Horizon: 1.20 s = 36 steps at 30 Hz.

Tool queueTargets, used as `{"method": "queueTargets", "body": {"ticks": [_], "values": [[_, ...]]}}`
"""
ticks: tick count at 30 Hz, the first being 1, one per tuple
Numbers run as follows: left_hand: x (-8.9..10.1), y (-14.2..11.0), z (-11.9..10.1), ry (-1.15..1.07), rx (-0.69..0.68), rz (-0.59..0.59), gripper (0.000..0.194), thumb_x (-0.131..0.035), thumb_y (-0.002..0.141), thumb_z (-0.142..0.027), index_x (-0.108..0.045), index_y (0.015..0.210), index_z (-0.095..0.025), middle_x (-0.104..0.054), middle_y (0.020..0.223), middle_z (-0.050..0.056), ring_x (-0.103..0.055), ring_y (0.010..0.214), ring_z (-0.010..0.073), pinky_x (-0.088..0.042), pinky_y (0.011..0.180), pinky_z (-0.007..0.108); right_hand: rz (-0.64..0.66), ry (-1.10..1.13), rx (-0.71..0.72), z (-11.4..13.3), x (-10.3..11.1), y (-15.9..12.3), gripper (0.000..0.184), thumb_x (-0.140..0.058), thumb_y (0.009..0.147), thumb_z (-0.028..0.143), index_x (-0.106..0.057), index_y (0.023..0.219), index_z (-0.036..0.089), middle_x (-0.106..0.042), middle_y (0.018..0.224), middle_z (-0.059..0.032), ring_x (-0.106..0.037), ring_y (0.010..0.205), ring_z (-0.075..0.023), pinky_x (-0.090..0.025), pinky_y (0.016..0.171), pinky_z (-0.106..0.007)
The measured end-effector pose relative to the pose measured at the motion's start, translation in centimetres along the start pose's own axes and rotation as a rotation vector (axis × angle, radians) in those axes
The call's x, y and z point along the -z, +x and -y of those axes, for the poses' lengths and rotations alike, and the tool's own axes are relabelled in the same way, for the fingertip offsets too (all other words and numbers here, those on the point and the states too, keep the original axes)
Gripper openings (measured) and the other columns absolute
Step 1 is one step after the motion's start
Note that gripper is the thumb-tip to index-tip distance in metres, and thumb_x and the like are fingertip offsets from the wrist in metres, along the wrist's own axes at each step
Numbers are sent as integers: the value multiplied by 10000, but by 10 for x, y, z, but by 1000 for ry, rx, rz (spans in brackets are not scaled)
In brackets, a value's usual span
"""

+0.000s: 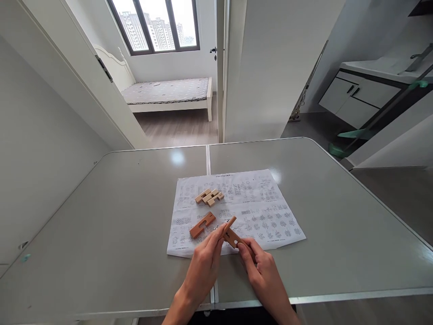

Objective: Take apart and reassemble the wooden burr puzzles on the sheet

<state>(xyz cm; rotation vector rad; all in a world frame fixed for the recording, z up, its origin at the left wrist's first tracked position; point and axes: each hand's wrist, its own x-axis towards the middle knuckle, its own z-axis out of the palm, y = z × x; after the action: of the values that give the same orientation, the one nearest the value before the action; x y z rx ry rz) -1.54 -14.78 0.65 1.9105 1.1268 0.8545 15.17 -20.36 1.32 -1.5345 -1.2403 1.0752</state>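
Seen from the person's seat, with twelve o'clock straight ahead, the left hand (206, 255) comes in from about seven o'clock, its fingers closed on a slim reddish-brown wooden bar (230, 224) that slants up toward one o'clock. The right hand (259, 264) comes in from about five o'clock, thumb and fingers pinching a flat brown wooden piece (232, 237) with a round hole and a dark mark on its face. The bar and the piece meet in front of the left fingertips; whether they interlock cannot be told.

Both are held over the near part of a large creased white paper sheet (264, 198) printed with small diagrams. On the sheet, at ten o'clock from the held pieces and just beside them, lies a reddish-brown wooden block (200, 223) with a notch cut in one long side. Farther off, at eleven o'clock, a cluster of pale notched wooden pieces (209, 197) lies close together. The sheet rests on a glossy grey table (101, 234) with a pale edge, across its lengthwise seam.
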Motion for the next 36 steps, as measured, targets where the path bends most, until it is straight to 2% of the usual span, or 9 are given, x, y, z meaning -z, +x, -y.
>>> {"method": "queueTargets", "body": {"ticks": [7, 11, 14, 17, 21, 26, 30, 32, 36], "values": [[3, -3, 0, 19, -22, 26, 424, -437, 1100, -281, -533, 1513, -299, -656, 1466, 46, -643, 1338, 237, -558, 1124, 398, 46, 100, -62, 2, 1, -1, 444, -423, 1071, 579, -658, 1017, 207, -437, 647, 35, -362, 560, -155, -296, 519, -270], [2, -5, 2, 25, -58, 54, 467, -438, 1099, -255, -474, 1562, -299, -636, 1488, 61, -649, 1330, 236, -573, 1105, 391, 58, 186, -94, 5, 1, 1, 445, -449, 1062, 595, -655, 1030, 202, -451, 662, 31, -361, 582, -151, -297, 533, -271], [1, -6, 5, 61, -113, -7, 487, -426, 1100, -216, -446, 1578, -307, -638, 1486, 69, -644, 1338, 225, -580, 1096, 382, 128, 309, -124, 6, 0, 1, 446, -457, 1058, 610, -642, 1093, 206, -472, 710, 25, -405, 626, -152, -346, 575, -270], [3, -5, 7, 134, -123, -115, 463, -422, 1097, -189, -502, 1534, -320, -661, 1457, 54, -646, 1335, 211, -570, 1106, 374, 253, 428, -151, 4, 0, 1, 468, -443, 1056, 634, -623, 1097, 204, -539, 756, 10, -451, 637, -145, -379, 593, -271], [7, -1, 2, 155, -116, -187, 404, -429, 1093, -188, -597, 1436, -319, -705, 1386, 34, -680, 1277, 199, -575, 1088, 356, 324, 395, -140, -1, 0, 0, 494, -428, 1053, 656, -596, 988, 196, -534, 619, 34, -434, 553, -134, -349, 558, -275], [5, 2, -4, 54, -92, -131, 371, -452, 1091, -192, -623, 1398, -312, -764, 1238, 27, -750, 1088, 168, -611, 976, 302, 244, 355, -127, -1, -5, 2, 485, -431, 1056, 648, -581, 949, 200, -515, 615, 38, -429, 567, -134, -339, 561, -273], [-3, -1, -4, 4, -116, -49, 365, -470, 1084, -185, -618, 1398, -300, -753, 1287, 32, -744, 1135, 177, -618, 953, 285, 152, 370, -101, 2, -9, 6, 472, -470, 1044, 642, -609, 941, 203, -507, 635, 31, -436, 579, -143, -355, 563, -278], [-6, -4, -4, 7, -121, -65, 340, -491, 1076, -180, -626, 1371, -280, -757, 1287, 37, -745, 1148, 184, -619, 960, 287, 133, 364, -86, 2, -10, 8, 463, -482, 1042, 636, -617, 943, 204, -506, 644, 30, -442, 588, -148, -372, 570, -279], [-11, -9, -4, 55, -111, -145, 243, -558, 1049, -187, -650, 1265, -250, -801, 1156, 30, -794, 975, 170, -642, 863, 259, 118, 335, -62, 1, -9, 8, 452, -474, 1050, 619, -614, 924, 208, -526, 653, 25, -460, 596, -152, -390, 574, -274]]}}
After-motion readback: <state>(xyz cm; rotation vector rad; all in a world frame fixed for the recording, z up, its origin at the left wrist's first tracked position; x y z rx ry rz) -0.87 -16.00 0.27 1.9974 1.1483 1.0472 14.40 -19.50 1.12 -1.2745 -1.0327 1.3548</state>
